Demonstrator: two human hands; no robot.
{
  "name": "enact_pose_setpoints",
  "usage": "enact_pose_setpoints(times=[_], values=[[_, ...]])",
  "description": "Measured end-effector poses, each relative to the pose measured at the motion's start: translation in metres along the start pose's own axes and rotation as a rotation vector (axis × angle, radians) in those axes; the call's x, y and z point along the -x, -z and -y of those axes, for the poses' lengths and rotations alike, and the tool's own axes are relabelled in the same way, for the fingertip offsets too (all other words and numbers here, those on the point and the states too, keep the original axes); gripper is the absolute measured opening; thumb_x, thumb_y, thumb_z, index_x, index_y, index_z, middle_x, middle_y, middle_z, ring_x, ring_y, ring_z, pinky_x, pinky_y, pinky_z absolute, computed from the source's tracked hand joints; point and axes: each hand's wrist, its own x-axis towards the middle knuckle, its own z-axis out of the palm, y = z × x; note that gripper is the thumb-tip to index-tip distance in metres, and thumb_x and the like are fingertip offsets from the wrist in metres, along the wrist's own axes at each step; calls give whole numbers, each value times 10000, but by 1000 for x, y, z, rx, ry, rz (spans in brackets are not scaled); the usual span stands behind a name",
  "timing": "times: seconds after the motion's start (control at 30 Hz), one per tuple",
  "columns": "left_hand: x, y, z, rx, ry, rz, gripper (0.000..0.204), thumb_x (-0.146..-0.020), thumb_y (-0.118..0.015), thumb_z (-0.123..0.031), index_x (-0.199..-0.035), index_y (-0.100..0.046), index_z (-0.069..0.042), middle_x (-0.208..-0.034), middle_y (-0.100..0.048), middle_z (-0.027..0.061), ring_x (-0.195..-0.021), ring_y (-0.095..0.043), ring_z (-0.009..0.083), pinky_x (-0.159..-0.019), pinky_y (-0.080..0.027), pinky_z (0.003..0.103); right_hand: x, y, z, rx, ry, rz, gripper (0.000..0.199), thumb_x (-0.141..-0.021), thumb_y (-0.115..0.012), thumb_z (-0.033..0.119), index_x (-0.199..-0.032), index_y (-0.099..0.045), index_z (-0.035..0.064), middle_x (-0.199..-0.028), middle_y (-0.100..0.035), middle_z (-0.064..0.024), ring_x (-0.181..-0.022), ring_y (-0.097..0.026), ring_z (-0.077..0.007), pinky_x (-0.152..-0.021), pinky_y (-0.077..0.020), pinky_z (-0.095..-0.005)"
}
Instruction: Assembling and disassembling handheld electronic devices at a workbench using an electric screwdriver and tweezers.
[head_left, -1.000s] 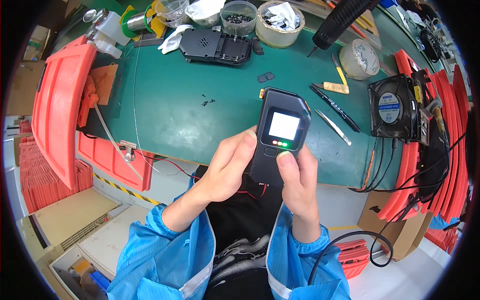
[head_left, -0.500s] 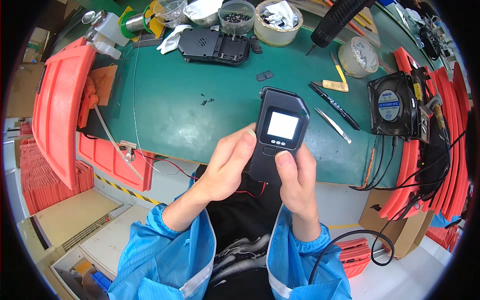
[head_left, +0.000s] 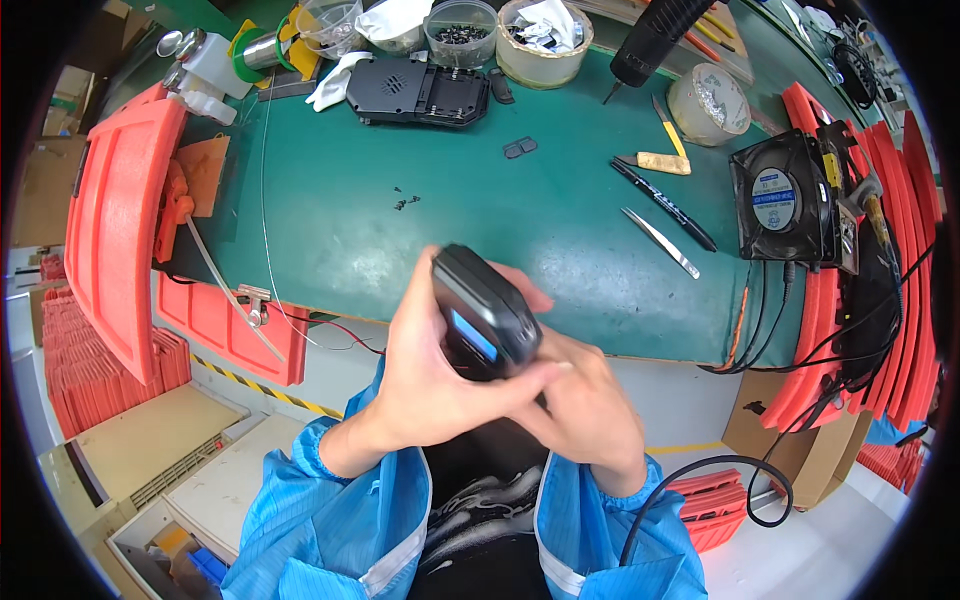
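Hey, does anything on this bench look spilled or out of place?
A few tiny black pieces lie scattered on the green bench top, apart from the clear tub of small dark parts, so they look slightly stray. Nothing else stands out, though the held device is too blurred to judge.

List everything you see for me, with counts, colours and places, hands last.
Worktop: one, green, centre
Handheld device: one, black, front centre
Housing: one, black, rear
Tub of small parts: one, clear, rear
Round container with white cloth: one, whitish, rear
Loose bits: several, dark, mid-worktop
Power screwdriver: one, black, rear right
Tape roll: one, pale, rear right
Marker: one, black, right
Tweezers: one, silver, beside marker
Yellowish tool: seemingly one, behind marker
Fan: one, black, far right
Spool: one, green-rimmed, rear left
Panels: many, red, both sides
Cardboard box: one, brown, lower right
Sleeves: two, blue, lower edge
Left hand: one, bare, around device
Right hand: one, bare, beside device
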Motion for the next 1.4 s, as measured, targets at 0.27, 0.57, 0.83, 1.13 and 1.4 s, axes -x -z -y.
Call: enact_pose_setpoints(times=[0.27,0.57,0.83,1.13,1.4], values=[[0,1,3,-89,-81,239,686,-711,-940,-77,-1162,-427,-12,-1276,-626,258,-1150,-698,326,-976,-571,453,12,3,-13,-135,27,-55,410,-809,-834,101,-1153,-641,-12,-897,-742,-149,-791,-744,-366,-714,-586,-421],[-6,0,-1,475,-68,38,747,-792,-880,-77,-1377,-425,20,-1516,-457,282,-1438,-485,383,-1153,-444,493,57,9,-40,-505,-156,35,336,-819,-858,56,-1092,-682,-30,-910,-746,-91,-767,-727,-197,-689,-557,-299],[-27,7,24,53,-208,-8,906,-729,-959,-72,-1449,-411,-21,-1443,-539,246,-1403,-528,427,-1174,-430,520,93,-38,-127,-213,-799,-377,201,-947,-763,136,-1056,-728,-29,-1020,-748,-146,-889,-752,-247,-713,-577,-366],[-28,5,30,-114,-235,-149,832,-696,-962,-35,-1370,-473,-23,-1290,-587,154,-1196,-656,294,-967,-574,409,47,27,-23,38,-67,178,213,-961,-718,146,-1126,-752,17,-1022,-755,-189,-853,-750,-363,-743,-602,-367],[-31,15,23,-718,-354,-80,728,-607,-996,-151,-1236,-654,-20,-1219,-628,153,-1122,-662,341,-941,-557,411,-103,102,-13,-85,163,-896,648,-1057,-646,253,-1515,-397,-131,-1342,-642,-247,-1266,-641,-276,-1053,-524,-370]])
